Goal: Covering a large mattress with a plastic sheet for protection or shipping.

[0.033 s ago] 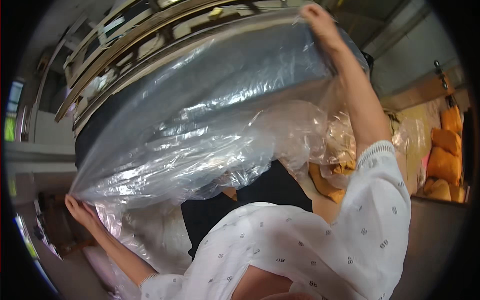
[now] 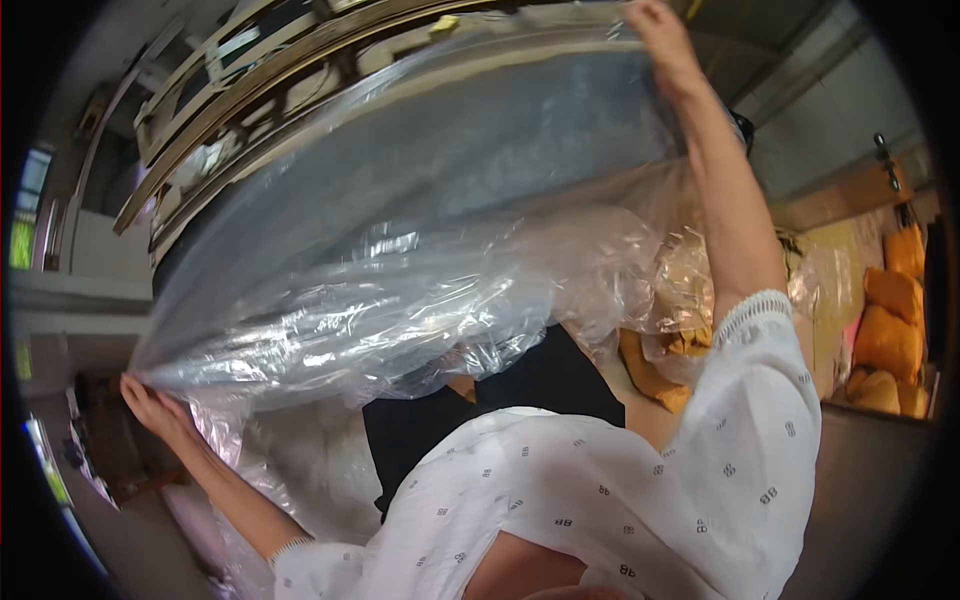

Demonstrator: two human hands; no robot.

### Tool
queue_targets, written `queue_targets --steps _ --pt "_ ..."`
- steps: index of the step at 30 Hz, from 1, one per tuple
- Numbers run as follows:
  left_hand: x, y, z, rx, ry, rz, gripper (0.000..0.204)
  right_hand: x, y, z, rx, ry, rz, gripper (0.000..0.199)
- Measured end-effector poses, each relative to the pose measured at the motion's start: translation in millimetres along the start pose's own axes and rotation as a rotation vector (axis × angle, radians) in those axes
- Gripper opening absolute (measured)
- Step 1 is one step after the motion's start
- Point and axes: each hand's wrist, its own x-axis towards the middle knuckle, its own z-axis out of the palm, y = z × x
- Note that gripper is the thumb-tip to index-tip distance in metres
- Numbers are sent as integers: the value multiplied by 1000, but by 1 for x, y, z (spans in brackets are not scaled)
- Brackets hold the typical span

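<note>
Two corners of a clear plastic sheet [image 2: 400, 260] are pinched at once: one by the left hand [image 2: 150, 405] low down, one by the right hand [image 2: 662, 38] high up, both closed on the film stretched between them. Even tension would be needed so creases are pulled out without tearing.

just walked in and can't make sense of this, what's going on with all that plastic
A person in a white patterned top is handling a large clear plastic sheet drawn over a long dark bulky item. The left hand grips the bunched plastic at the lower left end. The right hand, arm raised, holds the plastic at the upper right end. Yellow cushions sit off to the right.
</note>
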Motion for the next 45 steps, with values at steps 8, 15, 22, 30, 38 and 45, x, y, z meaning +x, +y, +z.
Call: queue_targets --steps 8,15,22,30,38,45 --pt "116 -144 85 552 -154 299 26 -5 64 34 -161 249 84 22" --pt "137 -148 175 361 -240 128 32 9 65 15 -361 174 39 26" --pt "140 -146 200 522 -179 161 31 20 71 9 -525 172 80 34" --pt "156 -162 178 424 -158 105 27 27 82 8 -694 321 50 44" --pt "142 -136 175 87 -97 -250 26 30 79 4 -481 404 39 41" --pt "146 -124 137 491 -361 134 30 13 58 26 -571 468 -171 37"
